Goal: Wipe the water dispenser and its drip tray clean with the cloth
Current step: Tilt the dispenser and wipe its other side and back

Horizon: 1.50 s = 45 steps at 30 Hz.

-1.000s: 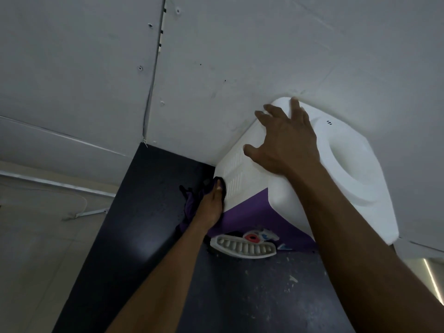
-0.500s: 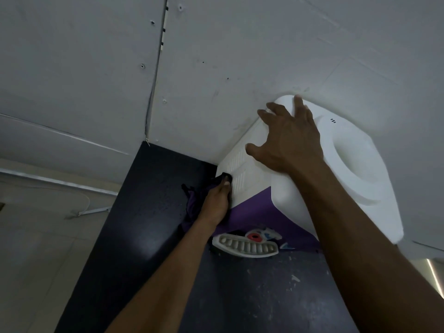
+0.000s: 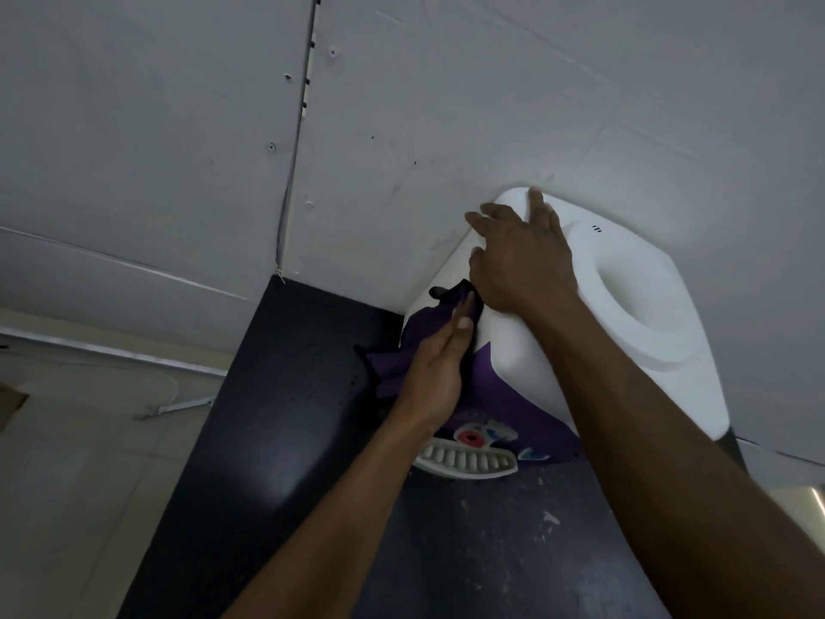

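On the counter (image 3: 277,440) the cloth (image 3: 393,364) is pinned by the left hand (image 3: 435,373), whose straight fingers press it against the dispenser (image 3: 558,373) side rather than clutching it. Flat, overlapping strokes would suit (corners likely gather grime). The tray (image 3: 468,462) sits below, probably still to do. The right hand (image 3: 522,261), fingers spread, braces the top against sliding.

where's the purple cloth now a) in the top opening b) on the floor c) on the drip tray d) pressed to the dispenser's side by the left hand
d: the left hand presses the cloth against the side of the water dispenser, above the drip tray.
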Motion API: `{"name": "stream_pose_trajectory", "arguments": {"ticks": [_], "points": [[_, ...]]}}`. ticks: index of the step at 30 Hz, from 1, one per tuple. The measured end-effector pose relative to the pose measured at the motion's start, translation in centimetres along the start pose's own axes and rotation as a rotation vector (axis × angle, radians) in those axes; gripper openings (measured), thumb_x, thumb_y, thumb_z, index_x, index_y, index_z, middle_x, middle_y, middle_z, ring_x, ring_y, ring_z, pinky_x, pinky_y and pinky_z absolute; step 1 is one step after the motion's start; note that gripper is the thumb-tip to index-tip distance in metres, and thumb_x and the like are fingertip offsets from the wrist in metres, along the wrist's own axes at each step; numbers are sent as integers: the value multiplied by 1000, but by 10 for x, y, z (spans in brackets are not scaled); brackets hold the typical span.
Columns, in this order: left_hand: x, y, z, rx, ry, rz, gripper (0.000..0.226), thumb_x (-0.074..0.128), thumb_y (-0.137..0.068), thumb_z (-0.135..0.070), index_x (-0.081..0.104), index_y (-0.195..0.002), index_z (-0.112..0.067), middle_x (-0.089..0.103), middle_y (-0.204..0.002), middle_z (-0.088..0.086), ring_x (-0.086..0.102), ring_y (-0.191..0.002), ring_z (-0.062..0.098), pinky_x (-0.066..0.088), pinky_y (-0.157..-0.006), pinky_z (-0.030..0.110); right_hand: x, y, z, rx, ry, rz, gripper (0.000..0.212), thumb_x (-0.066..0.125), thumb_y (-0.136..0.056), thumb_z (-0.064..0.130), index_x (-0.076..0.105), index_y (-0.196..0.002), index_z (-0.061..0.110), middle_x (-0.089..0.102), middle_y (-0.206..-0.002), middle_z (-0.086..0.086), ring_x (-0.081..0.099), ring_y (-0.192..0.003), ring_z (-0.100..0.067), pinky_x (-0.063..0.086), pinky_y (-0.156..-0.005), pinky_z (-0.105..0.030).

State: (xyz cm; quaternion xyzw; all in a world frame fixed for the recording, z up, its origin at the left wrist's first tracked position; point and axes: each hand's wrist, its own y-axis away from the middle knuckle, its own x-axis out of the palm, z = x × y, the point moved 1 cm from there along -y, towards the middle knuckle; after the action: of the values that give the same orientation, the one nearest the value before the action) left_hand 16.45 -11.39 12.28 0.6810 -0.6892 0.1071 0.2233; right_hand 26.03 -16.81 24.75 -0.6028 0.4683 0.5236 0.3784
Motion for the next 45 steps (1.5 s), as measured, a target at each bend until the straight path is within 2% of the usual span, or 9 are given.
{"name": "stream_pose_trajectory", "arguments": {"ticks": [6, 15, 18, 21, 24, 29, 34, 38, 45], "points": [[25, 47, -8, 109, -9, -68, 52, 42, -101, -55, 39, -152, -42, 43, -154, -23, 37, -142, -5, 30, -121, 29, -2, 1, -2, -10, -74, -19, 63, 46, -95, 12, 42, -157, 24, 38, -164, 2, 3, -158, -42, 3, -129, -45], [31, 56, -1, 141, -189, -142, 36, 32, -93, -72, 30, -129, -79, 42, -145, -34, 38, -132, -19, 35, -102, 5, -22, 1, -9, -101, -128, 149, 65, 41, -104, 11, 20, -164, 20, 14, -173, -2, -3, -158, -40, 2, -129, -45], [26, 51, 6, 104, -221, -178, 49, 27, -96, -69, 32, -144, -59, 39, -151, -27, 36, -136, -14, 32, -99, 0, -30, 16, -24, -164, -131, 110, 58, 39, -109, 18, 21, -164, 17, 15, -172, -3, 3, -160, -28, 2, -128, -44], [22, 46, 14, 39, -198, -224, 61, 25, -102, -60, 31, -157, -34, 35, -160, -10, 31, -148, 9, 26, -122, 28, -31, 44, -48, -157, -144, 26, 55, 34, -111, 33, 23, -163, 19, 16, -172, 0, 5, -160, -23, 1, -128, -51], [24, 47, 12, 15, -157, -252, 54, 27, -107, -52, 34, -156, -31, 38, -160, -5, 33, -148, 14, 25, -124, 41, -25, 75, -79, -100, -212, -31, 58, 35, -110, 42, 24, -163, 23, 13, -173, 3, 4, -160, -19, -1, -127, -53], [45, 69, 7, 98, -115, -291, 52, 29, -106, -53, 38, -154, -37, 44, -155, -10, 40, -142, 7, 33, -119, 31, -8, 114, -118, -21, -328, -104, 68, 36, -104, 61, 24, -163, 30, 11, -173, 9, 4, -160, -14, -5, -126, -53], [73, 89, 10, 235, -162, -311, 49, 30, -104, -52, 34, -153, -45, 41, -153, -22, 40, -131, -19, 39, -98, 3, 9, 128, -119, -5, -367, -155, 65, 30, -104, 62, 25, -162, 32, 23, -170, 10, 13, -158, -8, -11, -126, -50], [84, 91, 8, 267, -165, -371, 46, 28, -107, -50, 36, -152, -46, 44, -154, -15, 44, -138, 2, 41, -115, 34, 16, 130, -113, 29, -390, -251, 60, 32, -106, 58, 35, -159, 30, 39, -163, 8, 28, -153, -6, -8, -128, -46], [77, 74, -15, 306, -172, -455, 38, 29, -109, -44, 43, -144, -43, 52, -147, -10, 50, -132, 3, 42, -115, 41, 15, 112, -92, 104, -449, -293, 58, 32, -107, 56, 38, -158, 29, 42, -161, 11, 36, -148, -5, 0, -128, -42]]}}
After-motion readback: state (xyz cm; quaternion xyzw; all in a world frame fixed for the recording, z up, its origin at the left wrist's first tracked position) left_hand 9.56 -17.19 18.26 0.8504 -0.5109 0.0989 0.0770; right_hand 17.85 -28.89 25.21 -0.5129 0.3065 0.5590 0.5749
